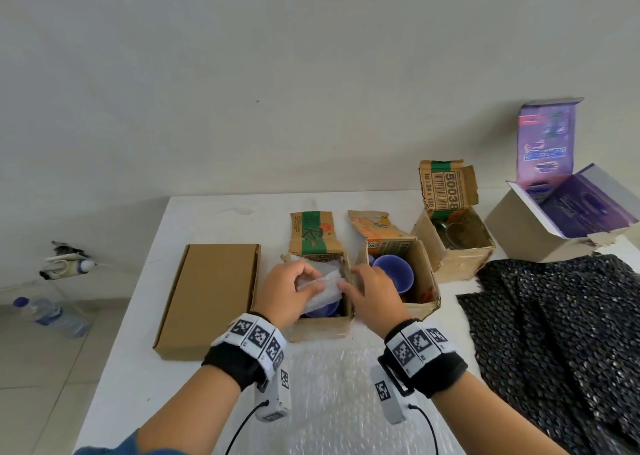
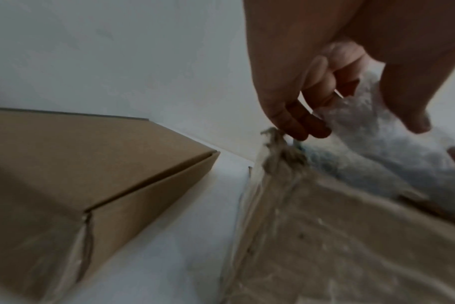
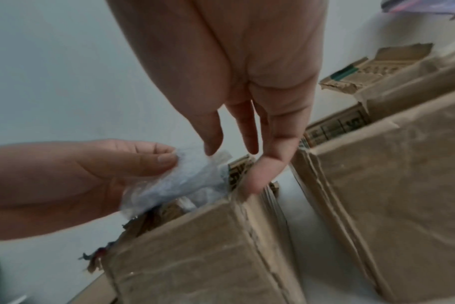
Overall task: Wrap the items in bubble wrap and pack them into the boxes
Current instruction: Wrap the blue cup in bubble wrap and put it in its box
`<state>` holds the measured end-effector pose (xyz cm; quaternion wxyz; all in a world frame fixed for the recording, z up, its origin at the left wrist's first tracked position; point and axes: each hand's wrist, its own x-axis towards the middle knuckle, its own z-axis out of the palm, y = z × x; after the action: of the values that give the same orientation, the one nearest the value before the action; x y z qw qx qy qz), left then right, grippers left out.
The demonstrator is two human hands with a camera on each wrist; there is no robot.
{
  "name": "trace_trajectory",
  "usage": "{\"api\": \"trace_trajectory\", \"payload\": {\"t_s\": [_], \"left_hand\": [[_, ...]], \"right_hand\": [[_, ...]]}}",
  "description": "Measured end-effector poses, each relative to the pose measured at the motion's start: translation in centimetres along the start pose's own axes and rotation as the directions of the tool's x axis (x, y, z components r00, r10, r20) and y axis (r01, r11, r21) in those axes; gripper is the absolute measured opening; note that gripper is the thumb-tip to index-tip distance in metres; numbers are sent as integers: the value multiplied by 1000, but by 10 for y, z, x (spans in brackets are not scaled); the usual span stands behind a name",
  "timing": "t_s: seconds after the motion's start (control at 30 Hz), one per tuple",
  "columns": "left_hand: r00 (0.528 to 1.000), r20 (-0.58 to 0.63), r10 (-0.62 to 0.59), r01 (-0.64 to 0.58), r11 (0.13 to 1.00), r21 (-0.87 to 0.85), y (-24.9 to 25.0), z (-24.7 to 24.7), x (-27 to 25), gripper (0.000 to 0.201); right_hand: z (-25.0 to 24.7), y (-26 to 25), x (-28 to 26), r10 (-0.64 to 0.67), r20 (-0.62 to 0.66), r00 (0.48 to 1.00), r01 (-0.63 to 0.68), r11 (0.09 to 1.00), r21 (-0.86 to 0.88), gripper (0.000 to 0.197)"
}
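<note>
While the left hand (image 1: 289, 290) pinches a wad of clear bubble wrap (image 1: 320, 286) between thumb and curled fingers, the right hand (image 1: 372, 290) hangs beside it with straight, relaxed fingers, gripping nothing — its thumb tip touches the wrap's right edge and one fingertip rests on the box rim. Both hands hover over the open top of a worn box (image 1: 322, 326) with a green-banded flap standing behind them. Under the wrap, inside this box, a blue bowl (image 1: 320, 307) shows, partly covered.

Just right of the right hand stands a second box (image 1: 420, 271), open, with blue bowls (image 1: 393, 269) stacked inside. Farther right and back sits a third box (image 1: 457, 257) with something clear and glassy in it, too dim to name. Beyond that, at the far right, is a purple-lined box (image 1: 533, 233) with its lid up.

Left of the left hand lies a flat closed box (image 1: 207, 298), apart from the worn one. Near the wrists, a clear sheet (image 1: 332, 402) of bubble wrap lies spread on the white table (image 1: 221, 219). Dark bubble wrap (image 1: 561, 323) is heaped to the right of the right forearm. Off the table to the left, a bottle (image 1: 48, 316) lies on the floor.
</note>
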<state>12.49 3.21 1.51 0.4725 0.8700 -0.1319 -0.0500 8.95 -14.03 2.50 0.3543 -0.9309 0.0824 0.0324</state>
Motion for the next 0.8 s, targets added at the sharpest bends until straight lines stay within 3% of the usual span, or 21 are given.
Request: {"api": "trace_trajectory", "payload": {"t_s": [0.2,0.37,0.47,0.57,0.67,0.8], "left_hand": [[979,189,71,-90,992,92,-3,24,2,20],[945,325,35,-50,998,40,-5,23,3,4],[913,397,88,-153,979,135,-6,29,-3,22],[906,395,149,-234,957,175,-13,31,-8,34],[872,456,180,-349,881,320,-14,31,-12,36],[894,418,160,-331,866,376,-15,33,-13,42]], "right_hand": [[-1,2,1,102,67,993,-101,995,-18,29],[0,4,1,111,81,991,-112,994,8,36],[-2,3,5,89,52,995,-88,996,-17,41],[-4,3,14,107,54,993,-103,992,-73,33],[-6,2,23,131,70,989,-124,988,-96,31],[-6,-1,25,152,88,985,-143,985,-96,28]]}}
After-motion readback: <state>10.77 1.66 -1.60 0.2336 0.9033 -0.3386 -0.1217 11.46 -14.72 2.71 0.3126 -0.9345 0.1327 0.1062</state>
